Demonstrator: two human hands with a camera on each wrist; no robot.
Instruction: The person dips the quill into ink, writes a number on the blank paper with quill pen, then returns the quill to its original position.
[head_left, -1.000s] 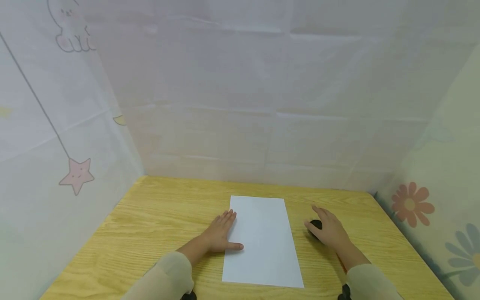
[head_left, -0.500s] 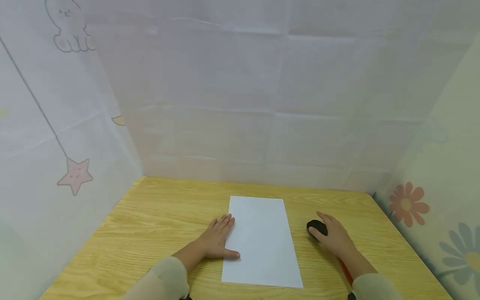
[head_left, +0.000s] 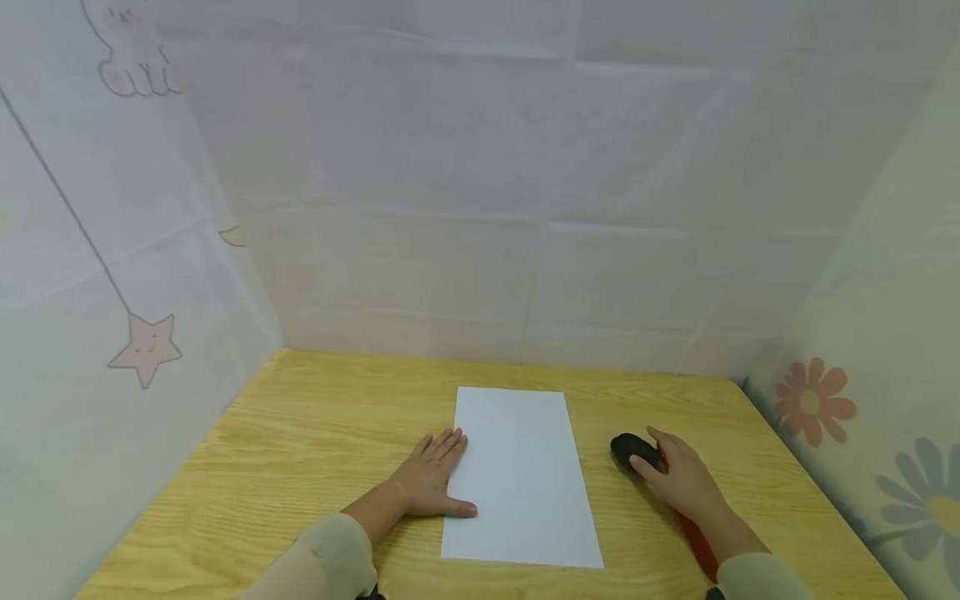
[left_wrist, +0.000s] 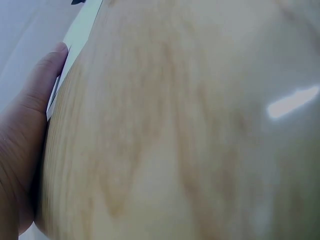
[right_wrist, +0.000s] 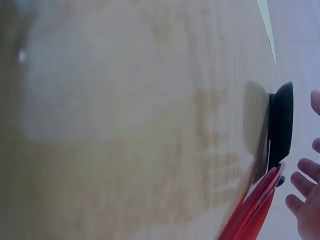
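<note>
A white sheet of paper (head_left: 521, 475) lies upright on the wooden table (head_left: 337, 408). My left hand (head_left: 429, 485) rests spread on its left edge, the thumb lying across the sheet. In the left wrist view the left hand (left_wrist: 25, 120) shows along the side. To the right of the paper lies a tool with a rounded black end (head_left: 628, 447) and a long red part (head_left: 697, 546) towards me. Over its middle hovers my right hand (head_left: 686, 483), fingers loosely bent. The right wrist view shows these fingers (right_wrist: 305, 185) apart from the black end (right_wrist: 281, 125).
White cloth (head_left: 450, 208) printed with cartoon figures hangs behind the table and at both sides. A red flower (head_left: 813, 402) is printed on the right cloth, a pink star (head_left: 147, 348) on the left.
My right hand has drawn back to the right and towards me, uncovering more of the black end and red part. My left hand has slid slightly left and nearer.
</note>
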